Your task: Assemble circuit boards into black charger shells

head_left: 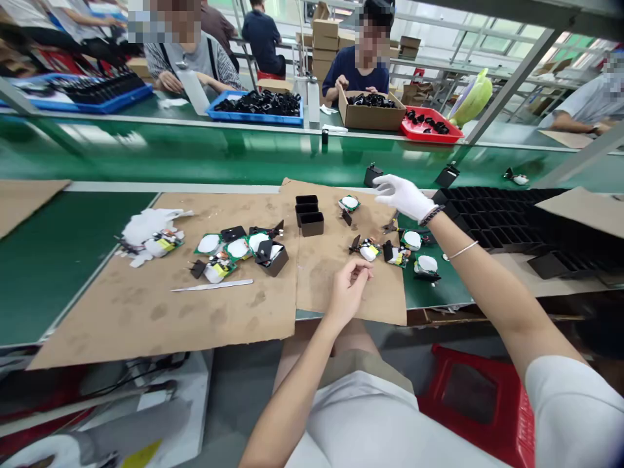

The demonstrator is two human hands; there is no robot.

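Observation:
My right hand (402,195), in a white glove, reaches out over the far edge of a cardboard sheet (336,260), fingers spread, just short of a small black housing (372,175) on the green belt. My bare left hand (348,286) hovers over the near part of the cardboard, fingers curled in a loose pinch; what it holds, if anything, is too small to make out. Between the hands lie small circuit boards with white round parts (412,240) and black clips. Three empty black housings (309,214) stand in a stack-like row near the cardboard's far edge.
A larger cardboard sheet (146,305) to the left carries more boards, a black housing (275,260) and a thin white strip (212,285). A black slotted tray (507,214) lies right. Across the green conveyor (195,156) people work at blue bins, a cardboard box and a red tray (431,125). A red stool (482,396) stands by my leg.

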